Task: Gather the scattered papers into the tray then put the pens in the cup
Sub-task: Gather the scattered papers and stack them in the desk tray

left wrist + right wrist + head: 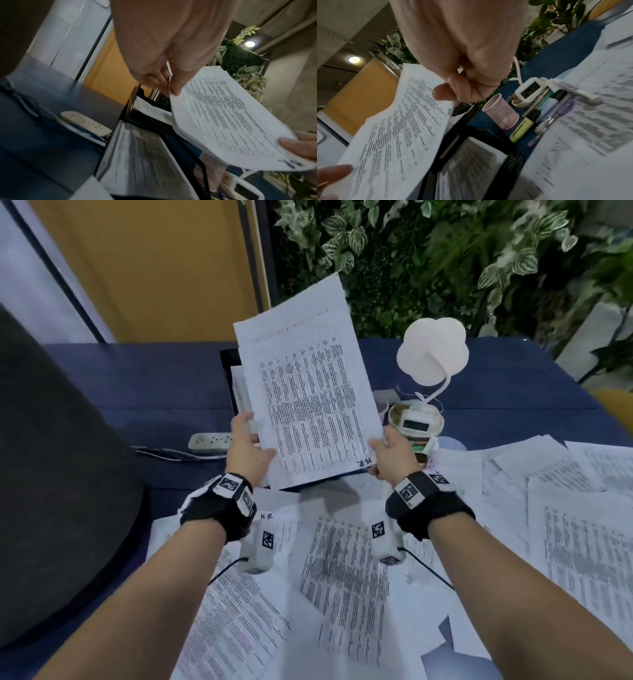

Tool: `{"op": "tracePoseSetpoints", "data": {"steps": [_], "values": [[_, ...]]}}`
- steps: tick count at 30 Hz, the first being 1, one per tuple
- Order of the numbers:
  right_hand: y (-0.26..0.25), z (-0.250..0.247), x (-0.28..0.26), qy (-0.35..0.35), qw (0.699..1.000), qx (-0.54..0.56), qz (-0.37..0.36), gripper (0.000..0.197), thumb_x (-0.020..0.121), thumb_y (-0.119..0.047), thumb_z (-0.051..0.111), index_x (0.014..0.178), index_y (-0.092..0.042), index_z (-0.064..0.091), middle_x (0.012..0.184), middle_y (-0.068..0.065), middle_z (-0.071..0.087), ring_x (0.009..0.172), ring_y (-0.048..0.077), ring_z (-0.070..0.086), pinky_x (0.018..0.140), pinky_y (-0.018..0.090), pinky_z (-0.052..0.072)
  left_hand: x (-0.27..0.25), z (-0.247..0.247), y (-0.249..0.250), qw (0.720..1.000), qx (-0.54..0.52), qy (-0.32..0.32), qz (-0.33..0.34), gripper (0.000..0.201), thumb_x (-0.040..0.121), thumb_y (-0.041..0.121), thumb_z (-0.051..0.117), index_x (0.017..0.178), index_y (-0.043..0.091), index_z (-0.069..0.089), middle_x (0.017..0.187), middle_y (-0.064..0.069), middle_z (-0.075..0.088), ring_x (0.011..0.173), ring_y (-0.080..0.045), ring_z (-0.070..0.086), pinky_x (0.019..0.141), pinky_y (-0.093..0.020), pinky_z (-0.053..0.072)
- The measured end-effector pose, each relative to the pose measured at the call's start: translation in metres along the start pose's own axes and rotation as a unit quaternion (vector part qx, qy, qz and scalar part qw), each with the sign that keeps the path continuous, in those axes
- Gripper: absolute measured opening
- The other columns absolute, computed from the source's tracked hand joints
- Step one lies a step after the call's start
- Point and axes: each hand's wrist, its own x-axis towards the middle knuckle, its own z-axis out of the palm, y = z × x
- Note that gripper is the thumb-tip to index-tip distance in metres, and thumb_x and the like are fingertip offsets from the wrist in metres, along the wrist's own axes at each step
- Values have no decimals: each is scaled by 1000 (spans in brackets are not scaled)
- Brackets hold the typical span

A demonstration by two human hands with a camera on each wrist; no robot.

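Both hands hold one stack of printed papers [308,392] tilted up over the black mesh tray [227,361]. My left hand [255,436] pinches the stack's lower left edge, and my right hand [383,450] pinches its lower right corner. In the left wrist view the tray [109,148] has sheets [145,162] lying in it, beneath the held stack [223,119]. The right wrist view shows a pink mesh cup [501,113] right of the tray [513,152]. Beside the cup lie a yellow highlighter [523,128], a purple pen [556,117] and other pens.
Many loose printed sheets [342,577] cover the near and right part of the blue table [137,385]. A white lamp [431,350] with a clock base stands right of the tray. A power strip [210,441] lies to its left. A dark rounded chair back [51,474] fills the left.
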Motion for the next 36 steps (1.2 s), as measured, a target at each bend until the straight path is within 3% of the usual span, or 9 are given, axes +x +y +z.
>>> {"op": "tracePoseSetpoints", "data": {"steps": [4, 7, 12, 16, 19, 24, 27, 32, 36], "values": [[-17, 25, 28, 6, 1000, 22, 7, 29, 98, -12, 37, 125, -14, 49, 91, 4, 59, 39, 13, 52, 43, 25, 41, 28, -16, 5, 983, 172, 5, 69, 40, 88, 5, 55, 125, 22, 55, 118, -12, 60, 94, -28, 57, 86, -35, 49], [-27, 39, 50, 27, 998, 47, 24, 38, 98, -6, 32, 134, -5, 44, 81, 6, 60, 34, 5, 54, 33, 16, 39, 52, -24, 14, 951, 297, 32, 80, 52, 86, 15, 59, 134, 30, 49, 131, -4, 55, 124, -28, 45, 108, -41, 31], [-34, 54, 77, 48, 999, 15, 16, 29, 95, 0, 35, 117, -3, 54, 78, 14, 57, 34, 6, 55, 33, 17, 44, 91, -25, 5, 915, 399, -15, 52, 61, 82, 24, 60, 140, 31, 41, 144, -3, 42, 139, -21, 25, 112, -55, 6], [-23, 59, 92, 42, 971, -233, -27, 29, 89, -10, 52, 117, -7, 60, 99, 18, 66, 91, 32, 64, 80, 30, 52, 99, -20, 0, 836, 540, -91, 35, 47, 83, 19, 51, 131, 24, 49, 152, 4, 27, 145, -26, 6, 109, -68, -3], [-21, 58, 93, 30, 944, -324, -55, 32, 90, -11, 56, 122, -8, 56, 108, 16, 65, 103, 31, 60, 77, 24, 40, 99, -16, 1, 796, 593, -117, 28, 43, 84, 17, 46, 125, 25, 56, 154, 2, 20, 145, -32, -4, 107, -71, -7], [-22, 57, 88, 36, 897, -436, -67, 24, 91, -13, 50, 111, -10, 63, 118, 14, 56, 103, 31, 59, 82, 34, 46, 98, -14, -3, 755, 640, -133, 45, 44, 92, 44, 39, 131, 28, 53, 157, 3, 18, 144, -35, -11, 103, -72, -12], [-18, 54, 82, 33, 896, -437, -74, 25, 91, -17, 49, 109, -12, 65, 117, 14, 59, 107, 32, 57, 84, 35, 46, 89, -12, -8, 776, 618, -109, 62, 45, 93, 44, 38, 135, 30, 47, 157, 1, 18, 145, -34, -9, 105, -70, -10], [-5, 48, 53, 35, 917, -385, -95, 26, 91, -17, 48, 108, -13, 67, 110, 15, 62, 102, 33, 59, 78, 29, 45, 56, -4, -32, 887, 448, -44, 103, 43, 96, 27, 43, 139, 27, 40, 159, -4, 12, 147, -28, 2, 113, -60, -2], [17, 40, 24, 31, 928, -361, -87, 30, 89, -12, 49, 113, -6, 66, 111, 22, 61, 105, 36, 56, 80, 32, 45, 20, 10, -53, 923, 367, -5, 118, 44, 98, 29, 41, 141, 22, 37, 158, -6, 13, 147, -25, 4, 115, -54, 0]]}}
